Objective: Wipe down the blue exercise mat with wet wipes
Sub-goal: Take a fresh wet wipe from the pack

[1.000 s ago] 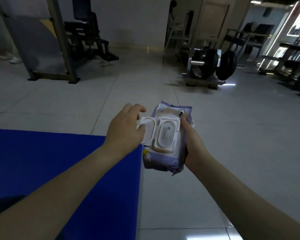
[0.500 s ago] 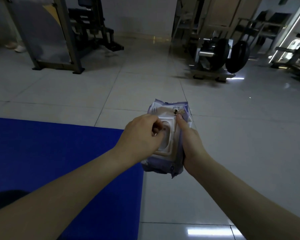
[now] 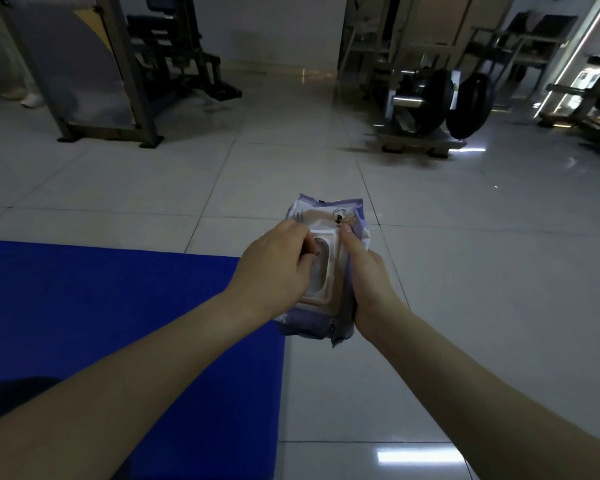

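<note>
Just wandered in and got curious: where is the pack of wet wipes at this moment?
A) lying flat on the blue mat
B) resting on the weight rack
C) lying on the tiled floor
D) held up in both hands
D: the right hand grips the side of the wet wipes pack, and the left hand curls its fingers at the lid, by the corner of the blue mat.

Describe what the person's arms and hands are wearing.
Nothing shows: the left hand and right hand are ungloved, no rings visible; the left forearm and right forearm run bare to the frame edge, without sleeves, watch or bracelet.
</note>
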